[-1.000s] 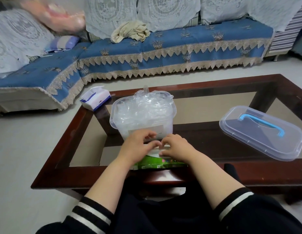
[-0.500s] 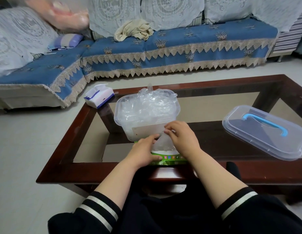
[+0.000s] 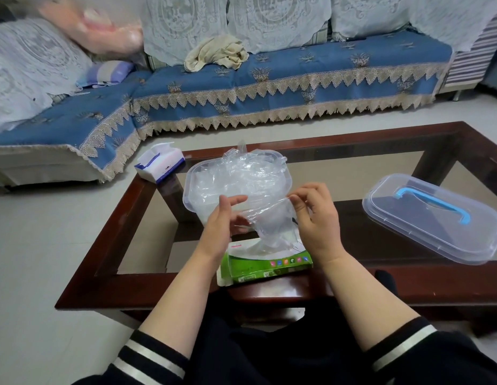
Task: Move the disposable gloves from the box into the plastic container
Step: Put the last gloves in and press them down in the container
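Note:
A green and white glove box lies at the near edge of the table. Behind it stands a clear plastic container, heaped with crumpled clear gloves. One clear disposable glove hangs stretched between my hands, its lower end still at the box opening. My right hand pinches the glove's top edge between thumb and fingers. My left hand touches the glove's left side with fingers spread; whether it grips is unclear.
The container's clear lid with a blue handle rests on the table at the right. A white and blue tissue pack sits at the far left corner. The glass-topped table has a dark wood frame. A blue sofa stands behind.
Both hands rose from the box opening. The right hand pulled a glove up and out toward the container, and the left hand left the box and came up to the glove.

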### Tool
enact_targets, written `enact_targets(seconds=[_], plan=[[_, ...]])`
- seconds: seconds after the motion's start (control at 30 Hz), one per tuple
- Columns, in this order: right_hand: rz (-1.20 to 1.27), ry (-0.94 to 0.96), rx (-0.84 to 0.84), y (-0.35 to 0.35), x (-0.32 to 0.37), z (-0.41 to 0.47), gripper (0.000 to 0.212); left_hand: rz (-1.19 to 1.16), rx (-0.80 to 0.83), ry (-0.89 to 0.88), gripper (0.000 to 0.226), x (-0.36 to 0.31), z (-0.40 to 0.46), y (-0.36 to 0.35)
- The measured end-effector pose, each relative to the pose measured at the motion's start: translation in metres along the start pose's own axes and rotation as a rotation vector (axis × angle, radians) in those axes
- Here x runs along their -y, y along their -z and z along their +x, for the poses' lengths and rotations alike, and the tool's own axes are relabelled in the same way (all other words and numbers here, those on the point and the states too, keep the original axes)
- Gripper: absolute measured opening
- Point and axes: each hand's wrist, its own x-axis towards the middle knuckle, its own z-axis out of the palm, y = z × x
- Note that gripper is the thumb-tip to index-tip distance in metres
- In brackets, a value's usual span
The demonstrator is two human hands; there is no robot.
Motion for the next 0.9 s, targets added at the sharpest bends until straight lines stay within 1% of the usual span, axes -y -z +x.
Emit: enact_targets(seconds=[0.03,0.07,0.1,0.13,0.23,0.3,0.4,0.47,0.53,0.6,0.7,0.8,0.9], plan=[[-0.012,-0.002,0.007,0.0,0.0,0.0,0.029,-0.01,0.05,0.017,0.062,-0.008,-0.002,-0.004],[-0.022,-0.003,0.005,0.0,0.001,0.0,0.03,0.006,0.087,0.02,0.068,-0.014,-0.005,-0.008],[-0.031,-0.003,-0.005,0.0,0.002,0.0,0.03,0.034,0.1,0.011,0.07,-0.018,-0.007,-0.011],[-0.039,-0.007,-0.019,0.0,0.003,0.0,0.03,0.038,0.092,0.001,0.065,-0.024,-0.008,-0.016],[-0.067,-0.017,-0.058,0.001,0.004,0.0,0.03,-0.036,0.001,-0.009,0.045,-0.029,-0.004,-0.025],[-0.099,-0.017,-0.109,0.001,0.003,0.0,0.03,0.012,-0.035,-0.036,0.042,-0.032,0.002,-0.035],[-0.088,0.03,-0.247,0.002,0.002,0.002,0.025,0.091,0.022,-0.173,0.033,-0.049,0.02,-0.053],[-0.049,0.06,-0.332,0.002,0.002,0.003,0.019,0.164,0.064,-0.286,0.034,-0.069,0.036,-0.059],[-0.013,0.059,-0.373,0.003,0.004,0.005,0.022,0.237,0.06,-0.367,0.034,-0.09,0.052,-0.056],[0.003,0.05,-0.377,0.004,0.004,0.006,0.025,0.271,0.007,-0.403,0.034,-0.105,0.068,-0.045],[0.001,0.04,-0.343,0.005,0.003,0.007,0.026,0.4,-0.096,-0.386,0.036,-0.102,0.092,-0.021],[0.03,0.006,-0.276,0.005,0.002,0.007,0.023,0.586,-0.158,-0.271,0.031,-0.073,0.114,0.009],[0.037,-0.019,-0.168,0.004,0.004,0.004,0.017,0.677,-0.192,-0.155,0.034,-0.053,0.122,0.03]])
